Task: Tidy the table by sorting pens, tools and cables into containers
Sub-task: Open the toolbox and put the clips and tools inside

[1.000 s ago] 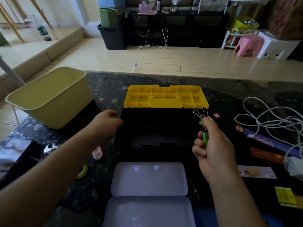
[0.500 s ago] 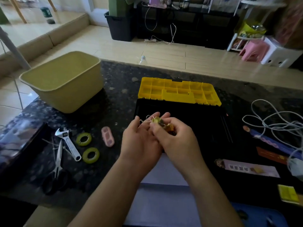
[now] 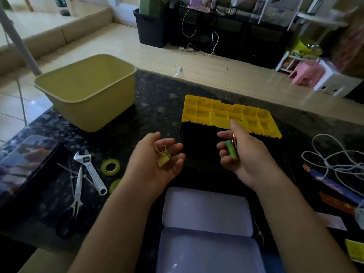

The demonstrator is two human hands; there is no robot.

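My left hand (image 3: 157, 164) lies palm up over the table, with a yellow binder clip (image 3: 163, 159) resting in the cupped palm. My right hand (image 3: 244, 154) grips a green binder clip (image 3: 231, 149) and hovers over the black toolbox (image 3: 199, 154), whose yellow compartment lid (image 3: 226, 113) lies open behind it. An open white tin case (image 3: 206, 229) sits in front of the toolbox, near me.
A yellow-green tub (image 3: 88, 89) stands at the far left. A wrench (image 3: 90, 170), scissors (image 3: 74, 205) and green tape rolls (image 3: 110, 167) lie left of my arm. A white cable (image 3: 334, 160), a pen (image 3: 331, 184) and cards lie at the right.
My hands were together over the toolbox; they have parted. The yellow clip now lies in my left palm and the green one stays in my right hand.
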